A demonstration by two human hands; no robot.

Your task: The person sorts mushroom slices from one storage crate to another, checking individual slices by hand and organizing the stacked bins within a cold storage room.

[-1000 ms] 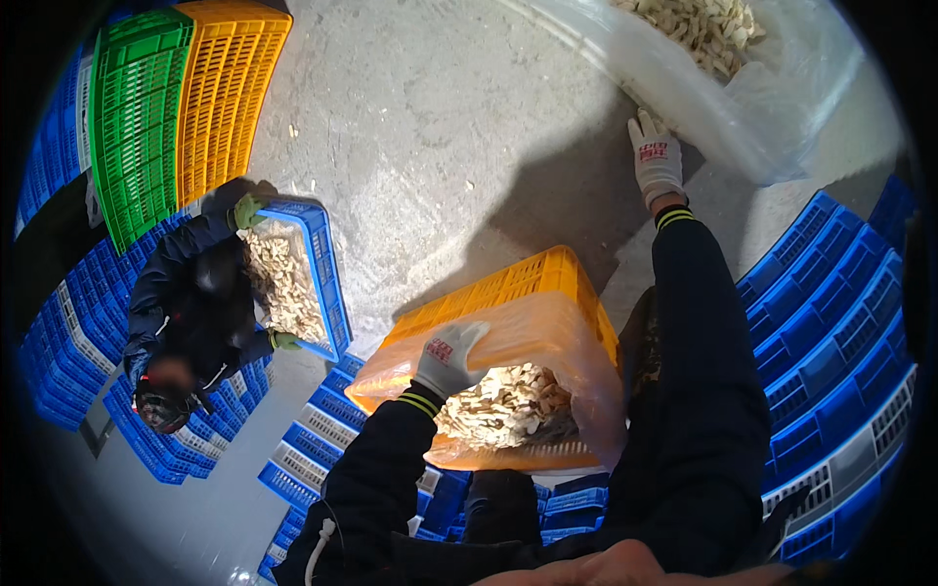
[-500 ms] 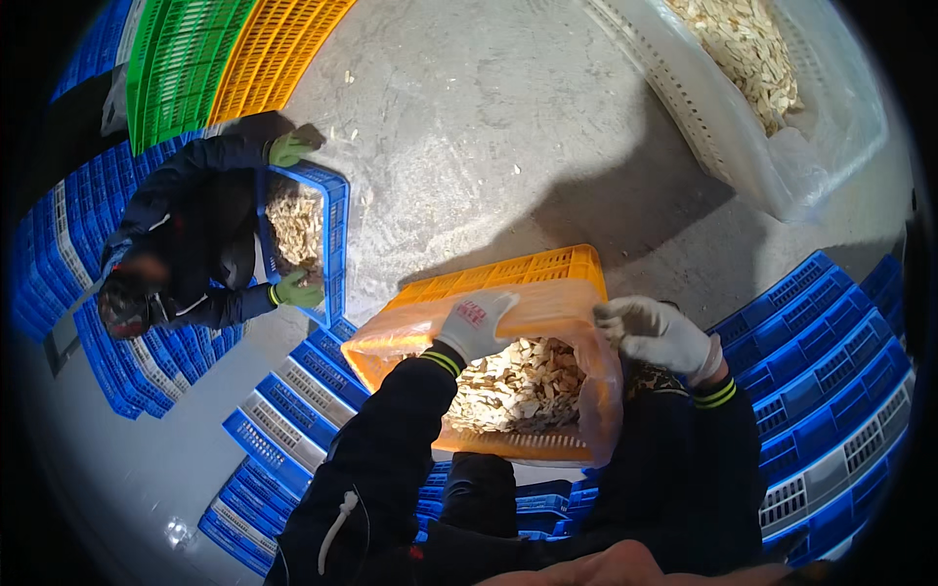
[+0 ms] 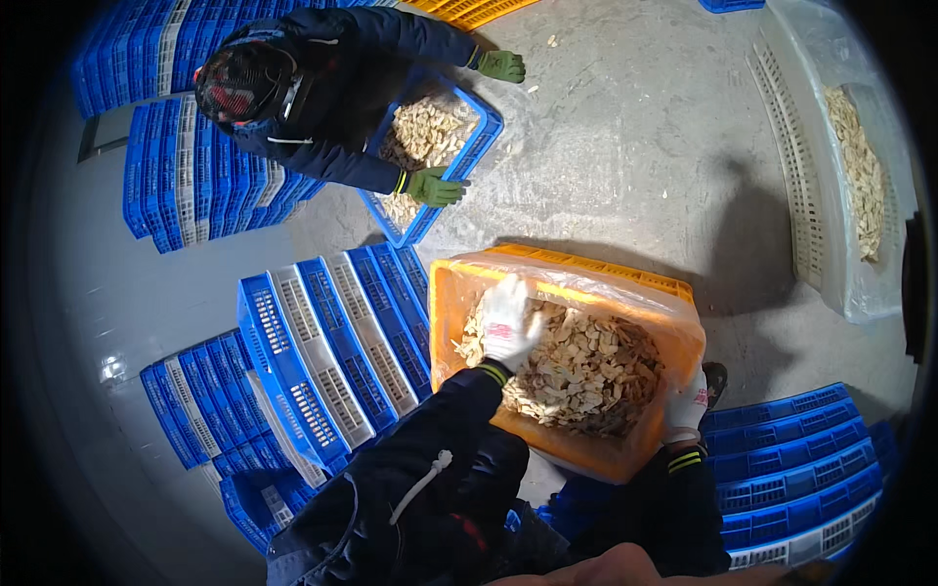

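An orange plastic crate (image 3: 596, 256) with a clear plastic liner sits in front of me, holding a heap of pale, flat dried pieces (image 3: 576, 366) whose kind I cannot make out. My left hand (image 3: 511, 320), in a white glove, reaches over the left part of the heap with its fingers apart and nothing visibly held. At the crate's right side, my white-gloved right hand (image 3: 686, 405) grips the rim and liner; its fingertips are partly hidden.
A co-worker in green gloves (image 3: 435, 187) bends over a blue crate (image 3: 477, 146) of similar pieces. Stacked blue and white crates (image 3: 322, 342) stand left, more blue crates (image 3: 791, 459) right. A white lined crate (image 3: 796, 166) is at the far right.
My view has shifted left. My right hand has come down onto the orange crate's right rim; my left hand has moved from the far rim over the pieces. The co-worker's hand has left the blue crate's far end.
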